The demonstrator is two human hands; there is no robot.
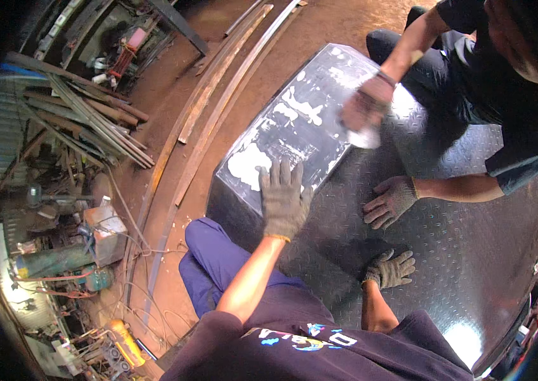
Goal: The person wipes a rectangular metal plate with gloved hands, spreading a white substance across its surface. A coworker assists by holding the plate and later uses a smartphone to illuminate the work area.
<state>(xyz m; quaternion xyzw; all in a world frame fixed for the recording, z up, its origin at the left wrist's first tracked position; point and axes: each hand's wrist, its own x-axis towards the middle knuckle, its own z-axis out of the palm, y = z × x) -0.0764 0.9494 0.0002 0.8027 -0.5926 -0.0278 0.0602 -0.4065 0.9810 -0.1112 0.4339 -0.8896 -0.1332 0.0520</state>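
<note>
My left hand [284, 202], in a grey knit work glove, lies flat with its fingers stretched out on the near end of a dark panel [320, 143]. White filler-like patches [248, 166] mark the panel, one just beside my fingertips. Whether anything lies under that palm is hidden. My right hand [393, 270], gloved alike, rests fingers apart on a black tread-patterned metal plate [472, 244]. Across from me, a co-worker's gloved hand [367, 105], blurred, presses a whitish pad [364, 137] at the panel's right edge. The co-worker's other gloved hand [391, 202] leans on the plate.
Long metal strips [212, 108] lie on the brown floor left of the panel. Further left are a pile of metal bars [94, 120], a green cylinder [56, 261], a box [105, 232], loose cables and a yellow tool [123, 343]. The co-worker crouches at the upper right.
</note>
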